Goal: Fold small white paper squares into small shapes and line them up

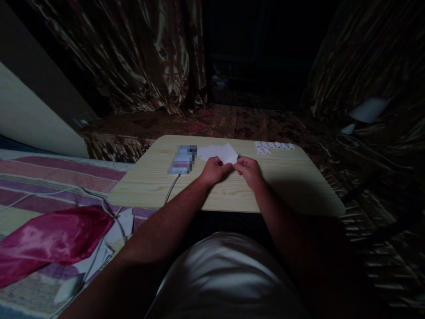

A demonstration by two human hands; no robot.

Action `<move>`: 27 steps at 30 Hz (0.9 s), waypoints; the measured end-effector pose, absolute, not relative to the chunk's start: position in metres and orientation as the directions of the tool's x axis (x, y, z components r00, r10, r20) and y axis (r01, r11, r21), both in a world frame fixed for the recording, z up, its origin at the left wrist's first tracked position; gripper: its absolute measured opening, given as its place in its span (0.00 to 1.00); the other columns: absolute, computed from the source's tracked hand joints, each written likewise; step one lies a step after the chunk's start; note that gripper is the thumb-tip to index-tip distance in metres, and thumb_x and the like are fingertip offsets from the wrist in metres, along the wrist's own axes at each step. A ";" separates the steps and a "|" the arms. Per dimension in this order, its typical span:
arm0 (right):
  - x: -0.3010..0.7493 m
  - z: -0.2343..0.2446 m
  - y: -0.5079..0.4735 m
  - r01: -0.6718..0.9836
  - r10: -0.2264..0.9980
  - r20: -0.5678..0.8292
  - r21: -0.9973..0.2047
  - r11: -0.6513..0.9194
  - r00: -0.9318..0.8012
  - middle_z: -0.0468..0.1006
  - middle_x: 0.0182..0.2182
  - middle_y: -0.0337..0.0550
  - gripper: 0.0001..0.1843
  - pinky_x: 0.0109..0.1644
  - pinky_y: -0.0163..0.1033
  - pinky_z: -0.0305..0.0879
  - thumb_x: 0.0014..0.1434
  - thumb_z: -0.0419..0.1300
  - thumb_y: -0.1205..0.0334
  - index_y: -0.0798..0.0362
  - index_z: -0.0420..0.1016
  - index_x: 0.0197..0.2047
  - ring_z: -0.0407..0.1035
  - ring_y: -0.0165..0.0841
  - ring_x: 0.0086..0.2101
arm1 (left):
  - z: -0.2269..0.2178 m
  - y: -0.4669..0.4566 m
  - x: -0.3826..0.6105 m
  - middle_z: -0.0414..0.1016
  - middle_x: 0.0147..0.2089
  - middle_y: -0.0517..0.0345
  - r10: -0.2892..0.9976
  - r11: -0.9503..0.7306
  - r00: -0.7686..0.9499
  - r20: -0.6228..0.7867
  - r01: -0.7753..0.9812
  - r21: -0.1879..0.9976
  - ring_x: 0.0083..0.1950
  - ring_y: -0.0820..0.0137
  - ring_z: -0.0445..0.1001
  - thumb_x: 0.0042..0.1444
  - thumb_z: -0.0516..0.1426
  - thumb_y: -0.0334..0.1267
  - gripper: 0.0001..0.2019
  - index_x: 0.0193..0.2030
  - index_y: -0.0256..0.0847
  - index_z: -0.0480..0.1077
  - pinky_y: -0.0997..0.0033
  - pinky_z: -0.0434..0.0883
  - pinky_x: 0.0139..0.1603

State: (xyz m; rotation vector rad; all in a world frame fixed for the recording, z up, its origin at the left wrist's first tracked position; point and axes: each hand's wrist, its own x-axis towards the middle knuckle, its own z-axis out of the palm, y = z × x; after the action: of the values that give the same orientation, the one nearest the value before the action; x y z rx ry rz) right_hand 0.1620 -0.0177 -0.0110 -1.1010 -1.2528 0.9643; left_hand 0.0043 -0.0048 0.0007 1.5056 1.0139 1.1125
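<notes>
Toward the far edge of the bench [229, 190], hands [213, 172] pinch paper [223, 152].
Close-set grips seemingly keep it steady.

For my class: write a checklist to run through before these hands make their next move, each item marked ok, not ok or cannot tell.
1. Left hand grips the white paper: ok, at its near edge.
2. Right hand grips it too: ok, fingers at the near right corner.
3. Small folded paper pieces away from the hands: ok, grouped at the table's far right.
4. Paper clear of the phone: cannot tell; they lie very close, perhaps touching.
5. Creases crisp: cannot tell, too small and dark.
6. Good lighting: not ok, the room is dim.
</notes>
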 end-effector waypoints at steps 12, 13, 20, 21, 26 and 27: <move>0.161 -0.009 -0.019 0.001 0.971 0.219 -0.976 0.220 0.097 0.67 0.15 0.32 0.07 0.25 0.34 0.52 0.42 0.65 0.61 0.52 0.70 0.20 0.58 0.26 0.19 | -0.002 -0.004 0.002 0.67 0.21 0.59 0.939 -0.236 0.280 0.200 0.100 0.967 0.21 0.77 0.59 0.45 0.64 0.44 0.14 0.23 0.33 0.71 0.75 0.54 0.22; 0.161 -0.009 -0.019 0.001 0.970 0.223 -0.975 0.223 0.093 0.67 0.15 0.33 0.07 0.25 0.34 0.52 0.42 0.64 0.61 0.52 0.70 0.20 0.58 0.26 0.20 | -0.001 -0.004 0.001 0.67 0.20 0.59 0.940 -0.227 0.282 0.191 0.101 0.969 0.21 0.77 0.59 0.45 0.64 0.44 0.14 0.22 0.34 0.71 0.75 0.53 0.22; 0.162 -0.010 -0.019 0.013 0.958 0.261 -0.965 0.261 0.117 0.67 0.16 0.32 0.05 0.24 0.34 0.53 0.45 0.62 0.61 0.51 0.70 0.24 0.59 0.27 0.19 | 0.001 -0.005 0.002 0.68 0.21 0.59 0.932 -0.218 0.311 0.184 0.077 0.973 0.22 0.77 0.60 0.42 0.65 0.44 0.14 0.24 0.33 0.72 0.75 0.55 0.23; 0.162 -0.010 -0.019 0.022 0.956 0.265 -0.964 0.265 0.129 0.67 0.16 0.31 0.06 0.24 0.34 0.53 0.45 0.62 0.61 0.51 0.69 0.24 0.59 0.27 0.20 | 0.001 -0.005 0.003 0.68 0.21 0.59 0.932 -0.210 0.316 0.177 0.073 0.975 0.22 0.77 0.60 0.42 0.66 0.44 0.14 0.25 0.33 0.72 0.75 0.55 0.23; 0.161 -0.010 -0.019 0.018 0.953 0.261 -0.965 0.261 0.152 0.67 0.17 0.31 0.07 0.25 0.34 0.54 0.45 0.63 0.60 0.51 0.69 0.24 0.59 0.27 0.20 | 0.000 -0.004 0.003 0.67 0.20 0.60 0.930 -0.194 0.330 0.160 0.072 0.978 0.21 0.77 0.60 0.42 0.65 0.44 0.14 0.24 0.33 0.71 0.75 0.54 0.22; 0.161 -0.009 -0.019 0.008 0.955 0.259 -0.965 0.261 0.147 0.67 0.17 0.31 0.07 0.25 0.33 0.55 0.45 0.64 0.59 0.51 0.69 0.24 0.59 0.27 0.20 | -0.001 -0.004 0.002 0.67 0.19 0.60 0.929 -0.195 0.334 0.158 0.082 0.977 0.20 0.78 0.59 0.43 0.65 0.44 0.14 0.23 0.33 0.71 0.75 0.54 0.22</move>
State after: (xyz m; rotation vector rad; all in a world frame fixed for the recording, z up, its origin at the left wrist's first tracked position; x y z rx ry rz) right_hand 0.1610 -0.0189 -0.0094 -1.0728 -1.2065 0.9146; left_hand 0.0023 -0.0036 -0.0006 1.5634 0.9464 1.0263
